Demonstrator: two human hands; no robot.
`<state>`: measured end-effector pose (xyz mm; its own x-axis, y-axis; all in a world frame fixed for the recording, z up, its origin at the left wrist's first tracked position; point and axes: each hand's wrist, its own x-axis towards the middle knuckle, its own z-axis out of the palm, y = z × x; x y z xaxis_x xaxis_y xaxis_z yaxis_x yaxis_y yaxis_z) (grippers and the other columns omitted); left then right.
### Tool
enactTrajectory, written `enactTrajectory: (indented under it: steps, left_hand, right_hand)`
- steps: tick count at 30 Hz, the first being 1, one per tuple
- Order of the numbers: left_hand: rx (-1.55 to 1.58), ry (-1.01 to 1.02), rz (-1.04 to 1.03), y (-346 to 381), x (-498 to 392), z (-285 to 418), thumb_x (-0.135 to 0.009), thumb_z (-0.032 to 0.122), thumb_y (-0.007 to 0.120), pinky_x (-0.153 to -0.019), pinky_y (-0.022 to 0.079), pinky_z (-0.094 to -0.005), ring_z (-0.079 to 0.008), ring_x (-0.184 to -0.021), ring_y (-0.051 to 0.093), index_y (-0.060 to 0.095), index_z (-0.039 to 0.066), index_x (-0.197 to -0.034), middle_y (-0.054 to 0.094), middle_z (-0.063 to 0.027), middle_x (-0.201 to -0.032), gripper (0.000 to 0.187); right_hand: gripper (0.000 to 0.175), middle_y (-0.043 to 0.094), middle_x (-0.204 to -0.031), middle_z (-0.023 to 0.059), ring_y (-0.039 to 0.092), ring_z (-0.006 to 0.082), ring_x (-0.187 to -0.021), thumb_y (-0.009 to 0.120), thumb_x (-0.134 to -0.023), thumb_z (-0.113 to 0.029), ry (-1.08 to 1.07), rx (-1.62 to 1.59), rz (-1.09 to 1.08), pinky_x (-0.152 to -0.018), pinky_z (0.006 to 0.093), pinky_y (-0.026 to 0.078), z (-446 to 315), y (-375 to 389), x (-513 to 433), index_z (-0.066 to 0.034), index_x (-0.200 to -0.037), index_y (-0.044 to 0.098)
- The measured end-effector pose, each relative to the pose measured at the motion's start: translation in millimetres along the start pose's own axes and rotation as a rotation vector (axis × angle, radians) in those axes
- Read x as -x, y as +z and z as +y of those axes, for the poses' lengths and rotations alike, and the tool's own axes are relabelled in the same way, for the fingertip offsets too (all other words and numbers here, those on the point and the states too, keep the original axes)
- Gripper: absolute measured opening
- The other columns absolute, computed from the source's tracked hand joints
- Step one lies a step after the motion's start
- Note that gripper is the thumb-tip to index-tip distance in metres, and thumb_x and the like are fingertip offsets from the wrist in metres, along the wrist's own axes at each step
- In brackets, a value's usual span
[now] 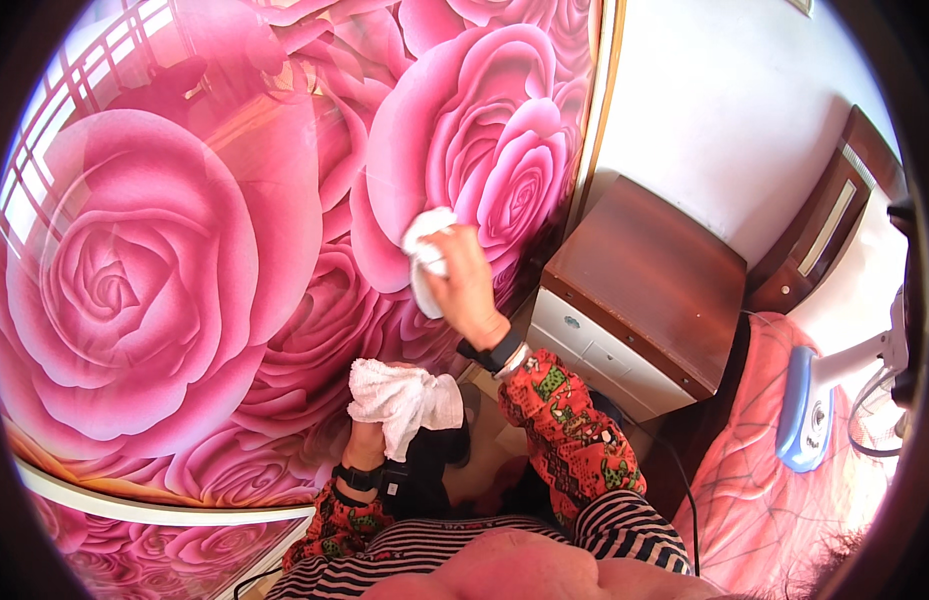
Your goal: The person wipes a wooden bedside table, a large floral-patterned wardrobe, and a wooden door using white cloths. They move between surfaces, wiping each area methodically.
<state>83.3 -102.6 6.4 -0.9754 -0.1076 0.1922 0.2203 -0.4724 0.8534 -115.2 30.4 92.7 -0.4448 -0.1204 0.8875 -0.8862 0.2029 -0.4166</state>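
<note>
My right hand [466, 289] grips a bunched white cloth [428, 232] against a glossy panel [284, 300] printed with large pink roses. Part of that cloth hangs below the fingers. Lower down, a white terry towel [408, 401] drapes over my left hand [365, 444] and covers most of its fingers. This towel is in front of my body, near the panel's lower part. Both wrists carry dark bands over patterned red sleeves.
Right of the panel stands a nightstand [644, 262] with a brown top and white drawers. A bed with a pink cover [757, 450] lies beyond it, bearing a small blue-and-white fan [806, 412]. A black cable [685, 480] runs down beside the bed.
</note>
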Motion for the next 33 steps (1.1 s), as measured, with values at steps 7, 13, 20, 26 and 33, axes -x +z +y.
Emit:
enactTrajectory:
  steps: [7, 13, 20, 26, 33]
  left_hand:
    - [0.016, 0.005, -0.044, -6, 1, -2, -0.099, 0.035, 0.066, -0.102, 0.052, -0.0393, -0.0280, -0.113, 0.066, 0.057, -0.004, -0.131, 0.066, -0.0163, -0.122, 0.051]
    - [0.049, -0.049, -0.016, -11, -1, -6, -0.099, 0.035, 0.066, -0.101, 0.053, -0.0381, -0.0266, -0.112, 0.066, 0.058, -0.004, -0.130, 0.066, -0.0159, -0.122, 0.050]
    - [0.099, -0.034, 0.007, -10, -7, -10, -0.098, 0.034, 0.067, -0.101, 0.054, -0.0413, -0.0287, -0.111, 0.067, 0.060, -0.004, -0.126, 0.067, -0.0175, -0.121, 0.048]
    - [0.064, -0.040, -0.008, -8, -10, -10, -0.098, 0.034, 0.068, -0.102, 0.053, -0.0440, -0.0309, -0.111, 0.066, 0.060, -0.004, -0.126, 0.067, -0.0184, -0.121, 0.048]
    - [0.014, -0.048, 0.007, -12, -9, -13, -0.098, 0.028, 0.068, -0.100, 0.053, -0.0401, -0.0284, -0.109, 0.067, 0.061, -0.004, -0.126, 0.069, -0.0168, -0.120, 0.043]
  right_hand:
    - [0.044, 0.061, -0.118, 0.0118, 0.064, 0.0353, -0.108, 0.080, -0.075, -0.006, -0.267, 0.170, -0.117, -0.082, 0.0453, 0.058, -13, -11, -28, -0.0153, -0.116, 0.066]
    - [0.043, 0.061, -0.114, 0.0189, 0.062, 0.0412, -0.111, 0.073, -0.079, 0.004, 0.086, 0.099, 0.049, -0.096, 0.0454, 0.053, 75, -35, -41, -0.0076, -0.120, 0.064]
    - [0.040, 0.067, -0.118, 0.0147, 0.067, 0.0277, -0.111, 0.071, -0.084, 0.007, 0.539, -0.028, 0.110, -0.099, 0.0352, 0.053, 118, -29, -10, -0.0029, -0.123, 0.064]
    - [0.044, 0.061, -0.112, 0.0168, 0.064, 0.0361, -0.107, 0.075, -0.079, 0.007, 0.136, 0.013, 0.124, -0.094, 0.0411, 0.053, 36, -15, -30, -0.0090, -0.119, 0.066]
    - [0.045, 0.060, -0.118, 0.0141, 0.061, 0.0390, -0.108, 0.080, -0.076, -0.002, -0.225, 0.026, -0.070, -0.089, 0.0465, 0.055, -21, -8, -30, -0.0126, -0.118, 0.068]
